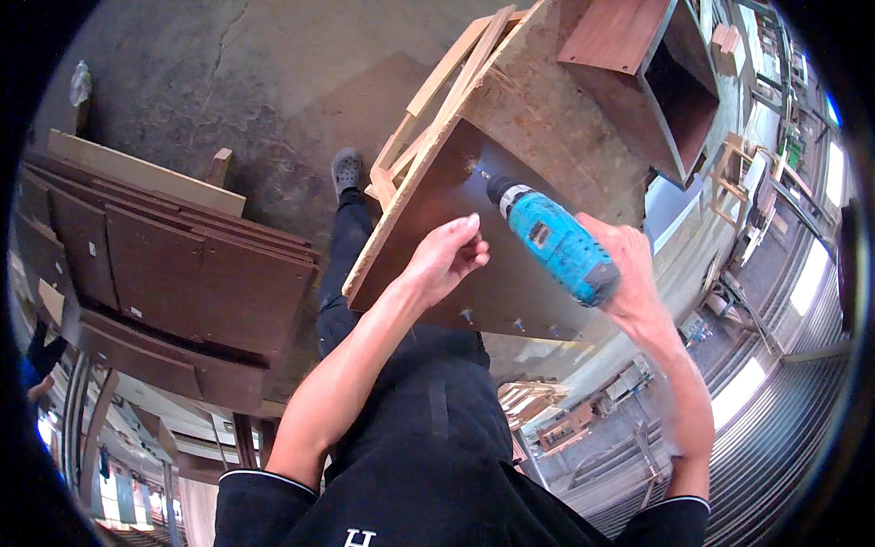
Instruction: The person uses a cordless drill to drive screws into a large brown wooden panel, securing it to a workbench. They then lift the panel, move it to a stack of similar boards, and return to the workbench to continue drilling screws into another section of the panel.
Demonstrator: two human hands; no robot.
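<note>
My right hand [629, 269] is wrapped round the grip of a blue and black cordless drill [551, 237]. The drill points up and to the left, and its bit [483, 173] meets a dark brown panel [410, 228] near the far corner, where a little pale dust lies. Over the panel's left part hovers my left hand [447, 255], fingers curled in and thumb stretched along them; whatever it may hold is hidden. Several small screws [466, 315] lie or stand along the panel's near edge. The panel rests on a worn wooden worktop [538, 118].
A brown open box [620, 36] stands at the worktop's far right. Pale wooden frames [447, 82] lean against its left side. Stacked brown panels [155, 264] fill the left, with a light board [146, 169] behind them. My shoe [347, 170] is on the concrete floor [246, 73].
</note>
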